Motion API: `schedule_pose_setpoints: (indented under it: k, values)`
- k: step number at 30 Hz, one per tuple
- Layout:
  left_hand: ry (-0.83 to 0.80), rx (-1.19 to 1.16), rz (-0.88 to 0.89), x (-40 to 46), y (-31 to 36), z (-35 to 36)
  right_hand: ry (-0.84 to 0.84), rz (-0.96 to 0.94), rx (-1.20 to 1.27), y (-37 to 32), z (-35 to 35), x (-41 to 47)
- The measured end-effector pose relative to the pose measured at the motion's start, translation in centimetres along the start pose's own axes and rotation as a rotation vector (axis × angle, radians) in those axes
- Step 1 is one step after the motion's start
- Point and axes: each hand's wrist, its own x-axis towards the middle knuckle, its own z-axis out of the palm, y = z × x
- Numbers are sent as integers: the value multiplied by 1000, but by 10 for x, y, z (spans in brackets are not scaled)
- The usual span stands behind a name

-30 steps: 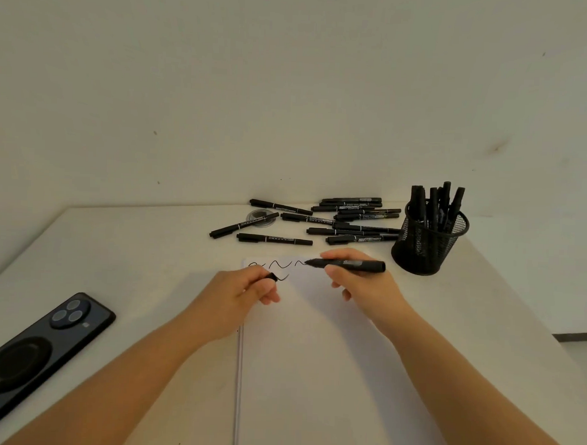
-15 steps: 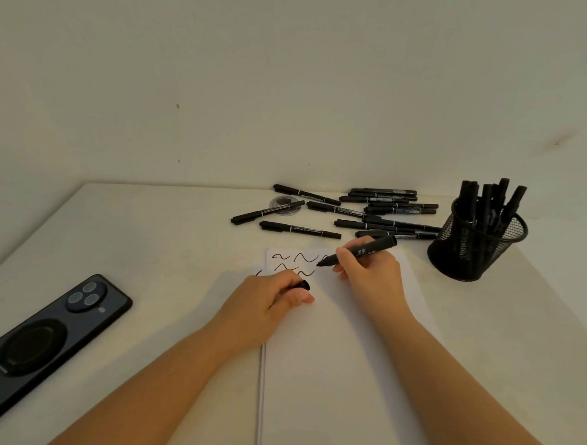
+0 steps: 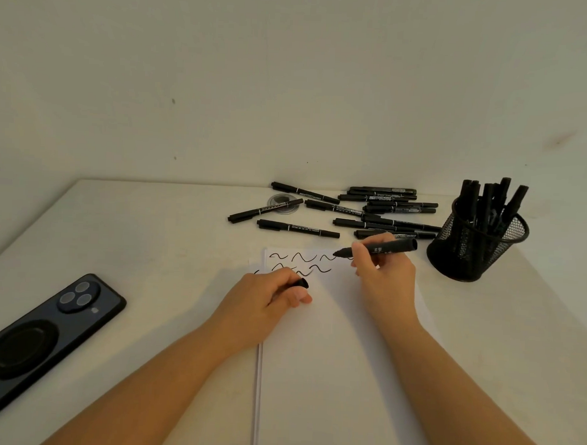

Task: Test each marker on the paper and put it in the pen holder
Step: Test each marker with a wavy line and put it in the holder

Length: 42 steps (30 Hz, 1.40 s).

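Since half a second ago my right hand (image 3: 385, 275) has carried the marker (image 3: 379, 248) toward the top row of squiggles, so its tip now sits at the paper (image 3: 340, 357) beside the third one. Nearest me on the left lies a dark phone (image 3: 42, 336). My left hand (image 3: 269, 296) rests on the sheet, fingers curled round the black cap (image 3: 302, 283). My right fingers pinch the uncapped marker. Beyond the sheet loose markers (image 3: 362, 211) lie scattered, and the mesh pen holder (image 3: 477, 242) stands at right with several inside.
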Motion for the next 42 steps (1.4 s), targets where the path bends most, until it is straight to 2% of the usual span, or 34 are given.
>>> schedule_pose_setpoints:
  k: [5, 9, 16, 24, 31, 37, 42]
  values:
    - [21, -3, 6, 0, 0, 1, -85, 33, 136, -13, -1, -6]
    - [41, 3, -4, 0, 1, 1, -101, 187, 341, -25, 0, -11]
    - [43, 28, 12, 0, 2, 1, -129, 287, 467, -19, 2, -26]
    - [40, 48, -4, 0, 2, 0, -186, 226, 513, -14, -1, -27]
    - [38, 50, 3, 0, 0, 1, -230, 202, 455, -14, 0, -28]
    - [39, 64, 32, 0, -2, 1, -363, 111, 391, -15, 0, -34]
    - [97, 64, 60, 0, 4, 5, -402, 76, 417, -16, -2, -32]
